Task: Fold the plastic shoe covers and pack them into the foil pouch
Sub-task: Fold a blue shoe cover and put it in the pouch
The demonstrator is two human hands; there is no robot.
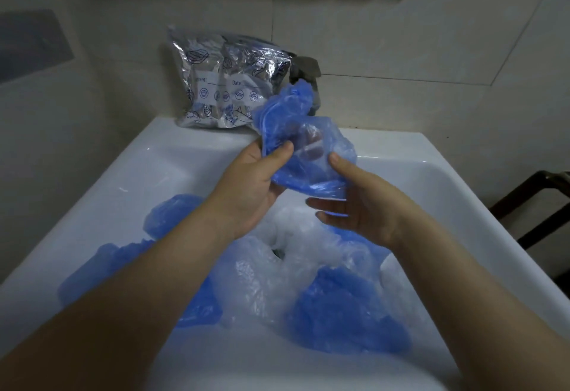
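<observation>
Crumpling between both hands above the middle of the sink, a blue shoe cover [296, 140] was held up over the basin, its upper end bunched and rising toward the back rim. The left hand [249, 187] pinched its left edge, thumb pressed on the plastic with the fingers curled behind it. The right hand [361, 202] gripped the lower right part, thumb on top and the other fingers stretched beneath the film. Below them, a heap of more blue covers [345, 307] and clear crinkled plastic [262, 270] filled the basin of the white sink [101, 181]. The foil pouch [222, 79], silver with printed food icons and a date label, stood on the sink's back rim, leaning against the tiled wall [401, 36]. A grey tap [305, 71] showed just right of the pouch, partly hidden by the raised cover.
</observation>
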